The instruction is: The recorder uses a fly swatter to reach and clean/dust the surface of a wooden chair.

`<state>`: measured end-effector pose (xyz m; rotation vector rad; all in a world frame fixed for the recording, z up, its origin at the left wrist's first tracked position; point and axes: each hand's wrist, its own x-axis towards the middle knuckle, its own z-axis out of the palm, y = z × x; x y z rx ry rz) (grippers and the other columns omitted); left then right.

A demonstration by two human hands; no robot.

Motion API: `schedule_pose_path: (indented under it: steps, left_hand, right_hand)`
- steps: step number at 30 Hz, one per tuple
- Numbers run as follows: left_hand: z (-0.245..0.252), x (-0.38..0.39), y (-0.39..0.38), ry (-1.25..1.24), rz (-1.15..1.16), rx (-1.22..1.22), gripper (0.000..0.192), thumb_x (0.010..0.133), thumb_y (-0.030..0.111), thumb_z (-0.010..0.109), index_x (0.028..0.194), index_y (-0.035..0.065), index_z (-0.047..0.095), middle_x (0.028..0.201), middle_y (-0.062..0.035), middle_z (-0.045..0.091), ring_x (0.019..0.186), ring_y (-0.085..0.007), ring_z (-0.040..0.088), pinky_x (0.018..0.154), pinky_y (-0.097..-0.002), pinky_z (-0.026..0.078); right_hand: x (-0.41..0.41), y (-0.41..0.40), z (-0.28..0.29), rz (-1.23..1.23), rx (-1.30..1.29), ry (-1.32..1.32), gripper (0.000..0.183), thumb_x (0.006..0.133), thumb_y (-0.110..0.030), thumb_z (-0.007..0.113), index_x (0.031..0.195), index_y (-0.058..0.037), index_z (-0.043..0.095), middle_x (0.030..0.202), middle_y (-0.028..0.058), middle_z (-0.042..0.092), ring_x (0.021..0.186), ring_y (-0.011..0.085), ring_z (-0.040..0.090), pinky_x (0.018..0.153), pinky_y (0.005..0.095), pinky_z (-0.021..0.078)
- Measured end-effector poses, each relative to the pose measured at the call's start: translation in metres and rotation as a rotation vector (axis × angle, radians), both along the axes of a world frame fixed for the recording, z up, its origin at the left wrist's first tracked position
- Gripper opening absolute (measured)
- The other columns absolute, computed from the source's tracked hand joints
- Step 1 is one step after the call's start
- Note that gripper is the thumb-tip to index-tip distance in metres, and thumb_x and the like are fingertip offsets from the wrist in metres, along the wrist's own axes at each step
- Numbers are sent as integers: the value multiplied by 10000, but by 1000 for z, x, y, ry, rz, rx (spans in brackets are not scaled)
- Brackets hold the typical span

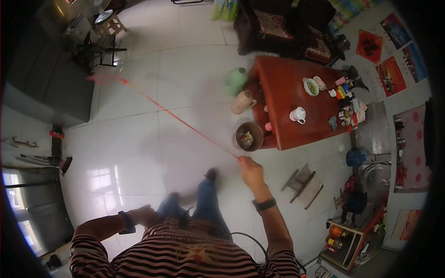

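Note:
My right hand [251, 171] is closed around the end of a long, thin red stick [180, 121]. The stick slants away to the far left above the tiled floor. Its blurred red head [104, 79] resembles that of a fly swatter. Close to my left thigh, my left hand [144, 216] hangs with curled fingers; nothing shows in it, and its palm is hidden. A brown bin [259, 139] with scraps inside stands on the floor just beyond my right hand.
At the right is a red-brown table [278, 93] bearing a bowl [311, 87] and a mug [297, 115]. A beige jug [243, 102] and a green container [236, 79] stand beside it. A low folding stool [303, 187] is right of my arm. A dark cabinet [66, 83] lines the left wall.

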<state>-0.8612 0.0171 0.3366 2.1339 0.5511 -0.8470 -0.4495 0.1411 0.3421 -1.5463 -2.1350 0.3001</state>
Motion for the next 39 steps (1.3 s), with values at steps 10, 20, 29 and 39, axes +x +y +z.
schedule_pose_path:
  steps: [10,20,29,39]
  left_hand:
    - [4,44,25,46,14,-113,271,661,308,594,754,54,587,750,-130,609,745,-299,600,660,-386,464]
    - [14,74,39,243,-5,-268,225,724,264,534,841,85,602,798,-120,625,796,-285,607,696,-379,469]
    - [24,84,54,207,3,-211,214,744,245,498,806,73,611,818,-116,619,793,-290,600,714,-390,462]
    - [12,69,44,151,107,-153,226,700,273,562,765,59,591,745,-129,613,747,-288,607,676,-382,469]
  right_hand:
    - [6,94,-21,350,83,-11,164,800,-149,544,945,-82,505,666,48,501,600,210,530,500,345,430]
    - [153,179,-168,-567,-217,139,216,886,-190,410,984,-61,552,874,144,603,813,305,581,679,385,473]
    - [17,167,-160,25,-203,46,108,848,-145,420,807,-75,491,702,112,558,586,283,575,484,390,464]
    - [-10,101,-139,329,-307,-87,136,838,-193,460,796,-65,482,679,110,564,571,275,583,502,378,473]
